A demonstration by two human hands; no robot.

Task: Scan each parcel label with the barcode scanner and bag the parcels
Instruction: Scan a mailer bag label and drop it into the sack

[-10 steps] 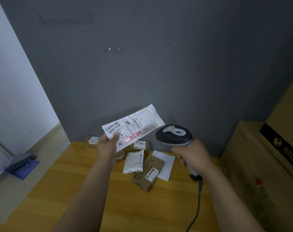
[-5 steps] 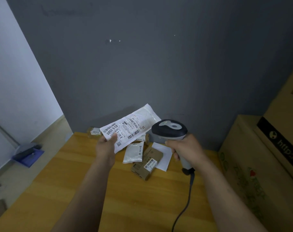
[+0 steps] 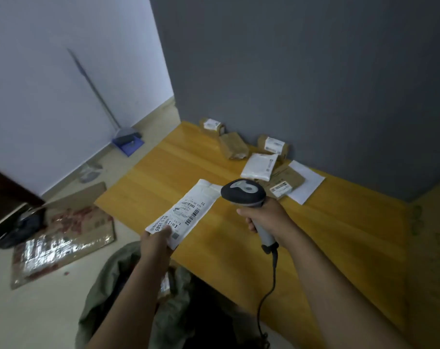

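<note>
My left hand (image 3: pixel 156 241) pinches the near end of a flat white parcel (image 3: pixel 186 211) with a printed barcode label, held over the left front part of the wooden table (image 3: pixel 327 235). My right hand (image 3: pixel 266 217) grips the handle of the barcode scanner (image 3: pixel 243 193), whose dark head sits just right of the parcel. Its cable (image 3: pixel 265 298) hangs down toward the floor. Below my left forearm a grey-green bag (image 3: pixel 108 285) stands open on the floor, with a labelled parcel partly visible inside.
Several parcels lie at the table's far side: brown boxes (image 3: pixel 232 146), a white pouch (image 3: pixel 259 166), a flat brown box (image 3: pixel 284 182) and a white envelope (image 3: pixel 305 181). Flattened cardboard (image 3: pixel 63 238) lies on the floor at left. A dustpan (image 3: pixel 128 143) leans by the wall.
My view has swung left and down, bringing the floor and the bag into sight. The parcel has come down from chest height toward the table edge. The red scan line is gone.
</note>
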